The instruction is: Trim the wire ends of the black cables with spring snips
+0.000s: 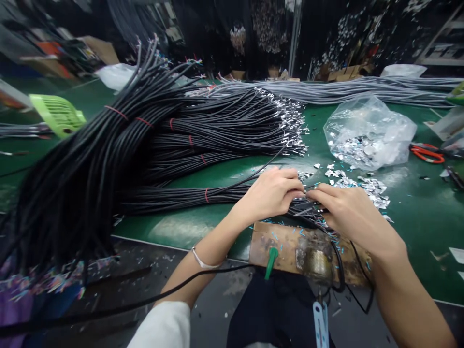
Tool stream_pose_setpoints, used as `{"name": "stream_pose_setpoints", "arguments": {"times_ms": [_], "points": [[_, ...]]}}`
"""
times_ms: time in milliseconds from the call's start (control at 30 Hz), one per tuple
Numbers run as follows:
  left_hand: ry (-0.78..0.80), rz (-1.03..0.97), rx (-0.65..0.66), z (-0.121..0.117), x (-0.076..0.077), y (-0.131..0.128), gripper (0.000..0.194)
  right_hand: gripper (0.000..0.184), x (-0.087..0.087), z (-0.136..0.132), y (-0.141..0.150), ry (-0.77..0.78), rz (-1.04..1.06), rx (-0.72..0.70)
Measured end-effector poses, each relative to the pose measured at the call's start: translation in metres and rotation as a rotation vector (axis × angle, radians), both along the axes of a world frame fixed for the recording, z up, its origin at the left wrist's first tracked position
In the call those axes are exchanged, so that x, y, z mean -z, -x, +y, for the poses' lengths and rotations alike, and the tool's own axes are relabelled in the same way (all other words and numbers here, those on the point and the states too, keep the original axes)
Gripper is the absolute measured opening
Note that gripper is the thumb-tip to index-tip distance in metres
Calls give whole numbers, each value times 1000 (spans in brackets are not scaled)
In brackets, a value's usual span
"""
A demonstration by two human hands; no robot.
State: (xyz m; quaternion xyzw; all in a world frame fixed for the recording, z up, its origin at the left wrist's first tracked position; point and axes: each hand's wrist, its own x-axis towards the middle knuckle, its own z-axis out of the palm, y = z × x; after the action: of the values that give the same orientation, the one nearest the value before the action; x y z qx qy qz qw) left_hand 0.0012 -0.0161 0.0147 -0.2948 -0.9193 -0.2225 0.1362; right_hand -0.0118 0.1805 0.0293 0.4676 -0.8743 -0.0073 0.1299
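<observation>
Head view, two hands [277, 191] [350, 210] at one black cable bundle [181, 195], one wooden board [268, 234]

We see black cables [224, 123] banded with red ties [190, 140] and tipped in silvery white, over a deep green surface [424, 232]. Our other colours are pale grey on the grey cables [348, 91], silver-white flecked with blue across the scraps [375, 187], orange on the tool handles [427, 154], mottled brown on the board [260, 241] and white on our sleeve [166, 325].
</observation>
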Motion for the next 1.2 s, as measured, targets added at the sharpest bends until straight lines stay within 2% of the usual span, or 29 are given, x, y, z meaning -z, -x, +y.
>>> {"name": "stream_pose_setpoints", "arguments": {"times_ms": [167,333,533,967,1067,1200], "points": [[-5,-25,10,0,-1,0,18,43,1,1,3,-5,-54,11],[20,-33,12,1,1,0,18,38,2,0,2,-56,-36,13],[4,-44,9,0,0,1,19,42,3,3,3,-5,-61,-19],[60,-53,4,2,6,1,17,15,2,-6,-3,-107,-1,-21],[-14,-93,38,1,3,1,15,15,2,-4,-1,-56,-44,-17],[-169,-120,93,0,-4,0,13,21,2,1,3,174,-174,-4]]}}
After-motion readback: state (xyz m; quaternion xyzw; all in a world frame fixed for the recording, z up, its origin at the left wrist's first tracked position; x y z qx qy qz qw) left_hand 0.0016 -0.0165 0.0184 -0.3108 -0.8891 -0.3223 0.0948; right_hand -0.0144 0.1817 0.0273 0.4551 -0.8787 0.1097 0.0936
